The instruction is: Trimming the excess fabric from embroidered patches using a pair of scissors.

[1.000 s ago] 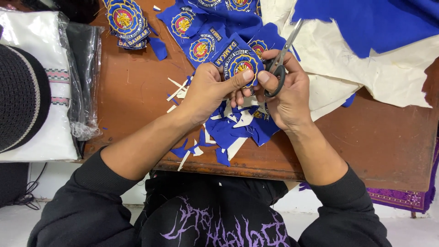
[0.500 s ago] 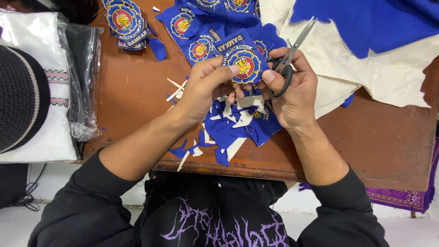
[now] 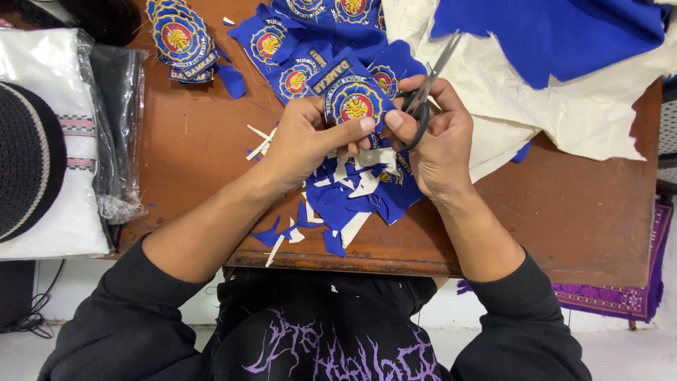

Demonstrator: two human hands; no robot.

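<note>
My left hand (image 3: 307,141) pinches a blue embroidered round patch (image 3: 352,99) with a yellow and red emblem, thumb on its lower edge. My right hand (image 3: 437,141) grips black-handled scissors (image 3: 429,85), blades pointing up and to the right, beside the patch's right edge. Under both hands lies a heap of blue and white fabric offcuts (image 3: 352,197) on the brown wooden table (image 3: 564,204).
More uncut patches (image 3: 282,49) on blue cloth lie behind my hands, and a stack of cut patches (image 3: 180,39) sits at the far left. Cream backing with blue cloth (image 3: 564,70) covers the far right. A bagged white garment (image 3: 63,141) and a dark cap (image 3: 25,159) lie left.
The patch has been turned and lifted slightly in my left hand. The scissors have shifted from lying over the patch to its right edge, blades pointing more upward.
</note>
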